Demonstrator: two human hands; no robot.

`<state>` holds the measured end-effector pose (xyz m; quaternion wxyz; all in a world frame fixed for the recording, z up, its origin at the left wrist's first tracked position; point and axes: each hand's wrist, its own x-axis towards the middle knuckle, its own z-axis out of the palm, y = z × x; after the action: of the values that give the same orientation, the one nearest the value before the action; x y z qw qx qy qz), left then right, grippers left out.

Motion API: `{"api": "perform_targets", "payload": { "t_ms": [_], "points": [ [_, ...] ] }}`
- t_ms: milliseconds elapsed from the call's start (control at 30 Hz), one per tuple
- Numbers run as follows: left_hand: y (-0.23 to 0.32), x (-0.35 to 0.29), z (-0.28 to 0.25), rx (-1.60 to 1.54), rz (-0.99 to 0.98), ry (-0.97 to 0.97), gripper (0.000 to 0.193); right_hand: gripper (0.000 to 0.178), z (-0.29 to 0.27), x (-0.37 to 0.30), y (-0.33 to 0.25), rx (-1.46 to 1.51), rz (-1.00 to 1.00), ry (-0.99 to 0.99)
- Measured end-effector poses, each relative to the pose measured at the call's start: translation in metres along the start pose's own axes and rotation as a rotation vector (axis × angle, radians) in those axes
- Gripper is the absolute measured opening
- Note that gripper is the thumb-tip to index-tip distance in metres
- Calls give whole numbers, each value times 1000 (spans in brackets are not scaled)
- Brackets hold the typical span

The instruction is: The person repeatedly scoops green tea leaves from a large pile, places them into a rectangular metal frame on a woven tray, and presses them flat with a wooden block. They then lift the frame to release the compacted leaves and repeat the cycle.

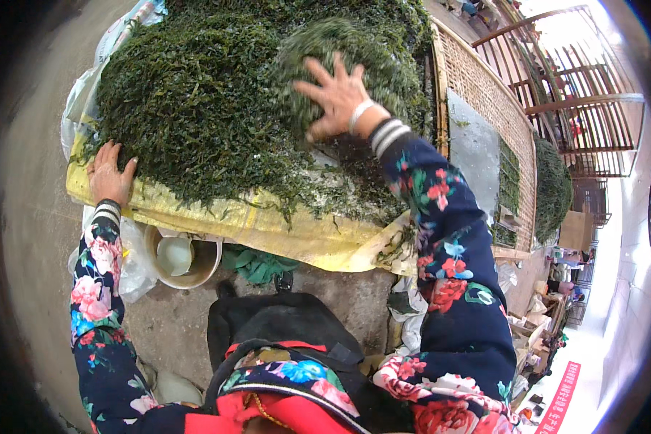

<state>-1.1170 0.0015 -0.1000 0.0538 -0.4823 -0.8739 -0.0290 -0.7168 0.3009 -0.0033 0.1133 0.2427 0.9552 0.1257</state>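
Observation:
A broad heap of dark green, leafy strands (pixel 195 101) lies on a yellow woven plastic sheet (pixel 267 235), with whitish grains scattered among the strands. My right hand (pixel 336 98) presses on the heap's right part, fingers spread wide, a pale bracelet at the wrist. Around its fingertips the strands are smeared by motion. At the heap's near left corner rests my left hand (pixel 111 173), thumb apart from the fingers, touching the heap's edge and the sheet. Nothing shows gripped in either hand.
Below the sheet's near edge stands a bucket (pixel 210 264) with a smaller white container in it, beside green cloth (pixel 257 264). To the right lie a woven mat (pixel 484 83), a grey flat board (pixel 474 145) and another green heap (pixel 551 188). Slatted racks (pixel 568 87) stand beyond.

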Motion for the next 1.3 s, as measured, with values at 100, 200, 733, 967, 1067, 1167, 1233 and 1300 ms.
{"api": "perform_targets", "payload": {
  "t_ms": [100,200,733,967,1067,1167,1233,1300],
  "points": [
    [-2,-1,1,0,5,11,61,98,9,-36,11,-128,-95,-24],
    [-3,-1,1,12,0,-14,61,88,14,-51,54,-136,92,70],
    [0,1,2,12,-11,-4,61,77,-22,36,57,-134,193,246],
    [0,3,1,31,0,-14,62,70,5,58,-27,-149,-12,-83],
    [-1,3,3,14,17,-5,62,42,12,35,-21,-115,-189,-141],
    [-4,2,7,29,4,-8,61,30,1,9,-10,-76,-315,-110],
    [-6,3,11,27,12,-10,62,34,-14,-7,6,-108,-377,-87],
    [-9,4,14,64,14,12,62,52,-32,-18,33,-97,-250,-48]
  ]
}}
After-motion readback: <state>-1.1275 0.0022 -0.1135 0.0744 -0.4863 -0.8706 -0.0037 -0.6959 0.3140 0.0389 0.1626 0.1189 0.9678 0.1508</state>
